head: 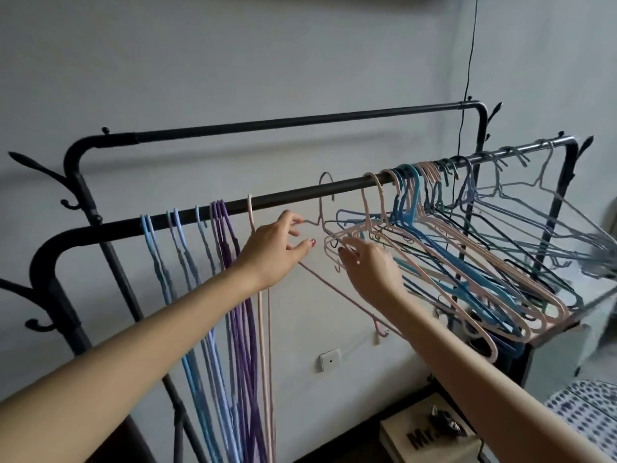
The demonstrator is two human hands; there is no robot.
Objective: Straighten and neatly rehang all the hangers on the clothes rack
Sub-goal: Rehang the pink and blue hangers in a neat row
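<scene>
Pink plastic sits between the left hand's (273,248) fingers (295,223): they pinch the shoulder of a pink hanger (329,242) held off the front rail (290,198), its hook raised just in front of the bar. The right hand (370,270) curls its fingers (347,253) around the near ends of the tangled hangers (467,262), a slanted bunch of pink, blue and dark ones crowded on the rail's right half. On the left half, straight hangers (213,295) in blue, purple and pink hang side by side. The black clothes rack (76,202) stands against a pale grey wall (233,61), a back rail (300,123) behind. Both bare forearms reach up and forward from the lower corners. A white wall socket (330,359) sits low on the wall.
</scene>
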